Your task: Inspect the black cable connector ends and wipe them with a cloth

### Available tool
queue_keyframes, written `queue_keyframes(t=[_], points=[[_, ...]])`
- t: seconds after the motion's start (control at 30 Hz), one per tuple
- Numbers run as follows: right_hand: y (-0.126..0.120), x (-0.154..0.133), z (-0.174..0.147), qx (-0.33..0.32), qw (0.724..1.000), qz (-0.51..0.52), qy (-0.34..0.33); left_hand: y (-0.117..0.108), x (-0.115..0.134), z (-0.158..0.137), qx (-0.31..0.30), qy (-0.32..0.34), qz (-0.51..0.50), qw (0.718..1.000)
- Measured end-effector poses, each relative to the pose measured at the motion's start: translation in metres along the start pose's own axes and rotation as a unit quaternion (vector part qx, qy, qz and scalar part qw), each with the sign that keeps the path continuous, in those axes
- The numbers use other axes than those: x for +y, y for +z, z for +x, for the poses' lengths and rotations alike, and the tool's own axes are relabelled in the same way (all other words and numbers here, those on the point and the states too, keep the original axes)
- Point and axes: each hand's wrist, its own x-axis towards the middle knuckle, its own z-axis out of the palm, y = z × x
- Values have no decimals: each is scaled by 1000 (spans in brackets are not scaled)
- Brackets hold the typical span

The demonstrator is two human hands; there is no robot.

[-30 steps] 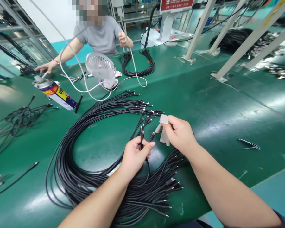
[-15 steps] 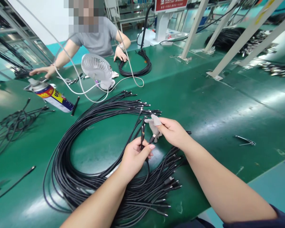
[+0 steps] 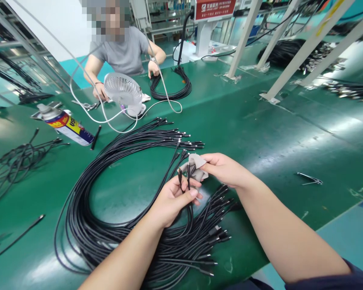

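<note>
Two black cable ends [image 3: 188, 177] stand up from my left hand [image 3: 177, 197], whose fingers are closed round the cables just below the plugs. My right hand [image 3: 222, 169] pinches a small grey-white cloth [image 3: 196, 163] between thumb and fingers. Part of that cloth lies against the tip of one plug. Under and around both hands spreads a big looped bundle of black cables [image 3: 78, 201], its many plug ends pointing right in an upper and a lower group.
Across the green table [image 3: 245, 129] sits a co-worker [image 3: 121, 50] behind a white fan [image 3: 124, 90], beside another cable coil [image 3: 172, 94]. A spray can [image 3: 68, 127] lies tilted at left, near tangled cables [image 3: 24, 155]. Nail clippers [image 3: 310, 179] lie at right; white posts [image 3: 299, 56] rise beyond.
The cloth in my right hand has come down onto a plug. A second cable end in my left hand now stands upright. The co-worker's outstretched arm has drawn back in behind the fan.
</note>
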Motion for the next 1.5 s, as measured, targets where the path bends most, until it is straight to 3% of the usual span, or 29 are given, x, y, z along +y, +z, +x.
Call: queue_keyframes(t=[0.3, 0.57, 0.73, 0.87, 1.07, 1.5], points=[[-2, 8, -1, -6, 999, -44, 28, -3, -6, 3, 37, -26, -1, 999], [2, 3, 0, -2, 999, -33, 37, -4, -4, 7, 105, 19, -7, 994], [3, 10, 1, 25, 998, -13, 64, -2, -5, 8, 104, 11, 0, 995], [5, 12, 2, 51, 997, -30, 40, -3, -7, 8, 104, 11, 3, 994], [6, 12, 3, 19, 999, 7, 45, -4, -4, 9, 115, 27, -7, 993], [6, 7, 1, 48, 997, -31, 58, -6, -7, 11, 139, 15, 42, 989]])
